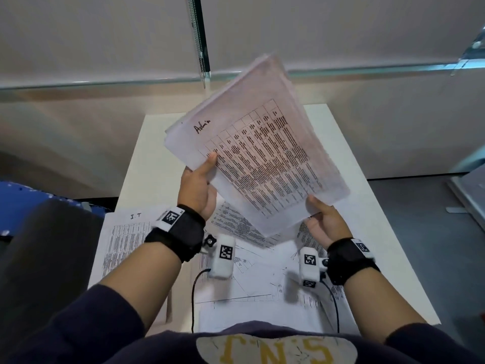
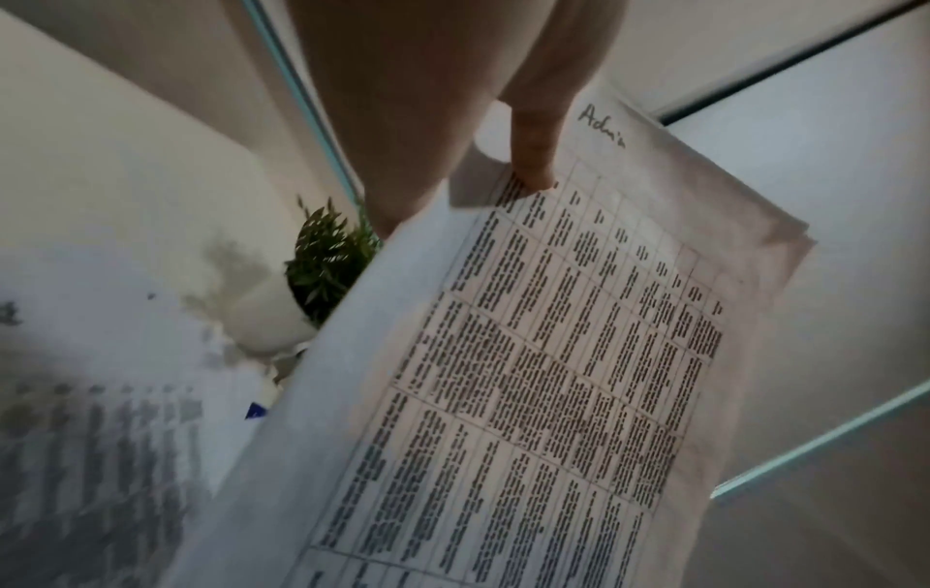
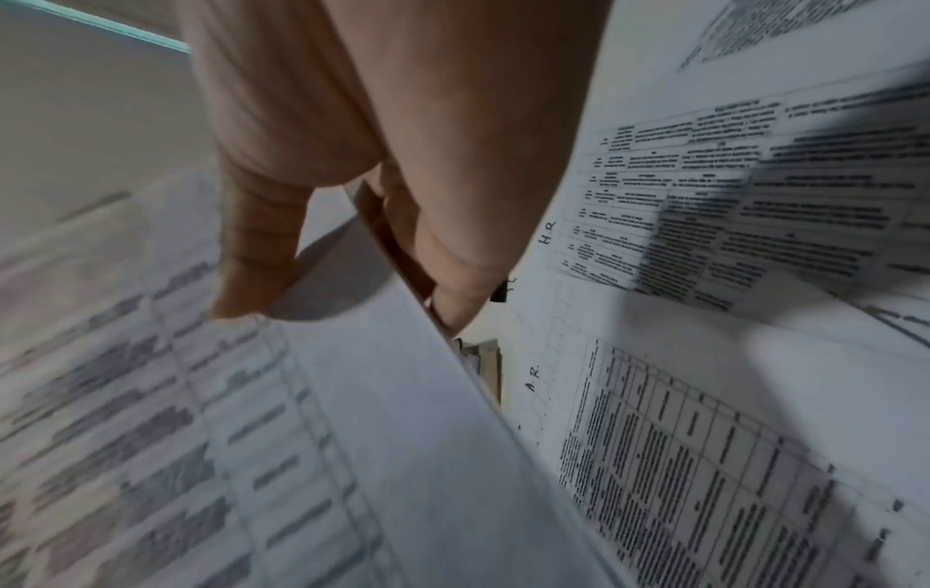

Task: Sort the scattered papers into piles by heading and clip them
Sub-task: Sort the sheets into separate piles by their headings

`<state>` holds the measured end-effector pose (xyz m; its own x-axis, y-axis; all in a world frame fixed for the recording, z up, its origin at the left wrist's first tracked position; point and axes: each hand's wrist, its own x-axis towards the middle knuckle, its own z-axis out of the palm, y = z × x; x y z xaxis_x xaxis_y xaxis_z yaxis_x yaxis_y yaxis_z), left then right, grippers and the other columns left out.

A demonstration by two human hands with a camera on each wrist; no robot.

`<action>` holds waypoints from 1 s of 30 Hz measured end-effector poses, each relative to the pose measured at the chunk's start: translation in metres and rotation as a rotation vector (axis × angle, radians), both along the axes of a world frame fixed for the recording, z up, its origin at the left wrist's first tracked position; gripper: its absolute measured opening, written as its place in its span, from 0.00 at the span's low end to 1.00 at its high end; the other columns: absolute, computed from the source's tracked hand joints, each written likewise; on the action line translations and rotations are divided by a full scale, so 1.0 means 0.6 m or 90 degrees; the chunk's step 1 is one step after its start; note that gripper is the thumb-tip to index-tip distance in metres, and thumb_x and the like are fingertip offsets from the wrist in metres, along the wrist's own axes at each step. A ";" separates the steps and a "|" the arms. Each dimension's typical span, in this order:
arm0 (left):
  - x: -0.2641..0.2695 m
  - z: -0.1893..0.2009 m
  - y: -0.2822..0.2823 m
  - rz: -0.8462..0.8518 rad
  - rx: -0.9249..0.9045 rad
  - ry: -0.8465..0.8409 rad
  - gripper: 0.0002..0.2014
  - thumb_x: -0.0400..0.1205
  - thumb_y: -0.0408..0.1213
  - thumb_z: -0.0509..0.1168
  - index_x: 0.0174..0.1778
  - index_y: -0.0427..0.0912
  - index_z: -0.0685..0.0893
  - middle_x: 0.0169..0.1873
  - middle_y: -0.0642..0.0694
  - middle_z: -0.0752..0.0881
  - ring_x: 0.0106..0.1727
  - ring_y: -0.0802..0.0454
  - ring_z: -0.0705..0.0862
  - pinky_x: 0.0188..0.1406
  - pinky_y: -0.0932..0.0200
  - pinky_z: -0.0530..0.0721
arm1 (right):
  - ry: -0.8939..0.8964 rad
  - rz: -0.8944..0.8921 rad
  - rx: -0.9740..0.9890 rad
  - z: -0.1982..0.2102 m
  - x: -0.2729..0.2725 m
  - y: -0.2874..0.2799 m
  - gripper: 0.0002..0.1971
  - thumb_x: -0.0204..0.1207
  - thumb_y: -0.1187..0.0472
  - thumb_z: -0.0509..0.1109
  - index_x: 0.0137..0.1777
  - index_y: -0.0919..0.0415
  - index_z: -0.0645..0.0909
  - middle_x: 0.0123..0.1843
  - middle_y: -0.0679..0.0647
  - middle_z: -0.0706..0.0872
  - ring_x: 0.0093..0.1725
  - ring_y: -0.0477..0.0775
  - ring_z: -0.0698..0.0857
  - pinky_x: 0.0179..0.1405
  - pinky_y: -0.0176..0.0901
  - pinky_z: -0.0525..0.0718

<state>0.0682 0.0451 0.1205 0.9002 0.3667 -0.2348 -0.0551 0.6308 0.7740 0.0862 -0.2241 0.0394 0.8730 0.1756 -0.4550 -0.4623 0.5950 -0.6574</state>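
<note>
Above the white table (image 1: 349, 164), both hands hold a stack of papers (image 1: 262, 153) headed "Admin" in handwriting, lifted clear of the sheets below. The stack is tilted, its long axis running from the near right corner up and away toward the wall, with the heading at the left end of its top edge and the printed grid facing the person. The left hand (image 1: 198, 190) pinches the stack's left edge, thumb lying on the printed face and the fingers hidden behind. The right hand (image 1: 324, 219) grips the near right corner, thumb on top and fingers curled beneath, as the right wrist view shows. On the table under the stack lie loose sheets: one headed "I.T" (image 1: 126, 240) at the left, one headed "H.R" (image 3: 704, 191) and one headed "A.R" (image 3: 679, 457), overlapping. A small black binder clip (image 3: 500, 293) lies just beside the "H.R" sheet
</note>
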 end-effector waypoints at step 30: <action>-0.075 -0.120 0.022 -0.066 0.410 0.162 0.12 0.78 0.42 0.74 0.47 0.37 0.85 0.41 0.44 0.86 0.38 0.49 0.81 0.27 0.64 0.79 | -0.263 0.063 -0.553 0.000 -0.008 -0.058 0.24 0.68 0.73 0.76 0.60 0.48 0.84 0.52 0.52 0.86 0.50 0.54 0.84 0.44 0.35 0.82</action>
<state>0.0230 0.0581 0.0485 0.8839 0.4192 -0.2074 0.2125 0.0352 0.9765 0.0816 -0.2588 0.0391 0.9927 0.0050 -0.1209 -0.1173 -0.2044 -0.9718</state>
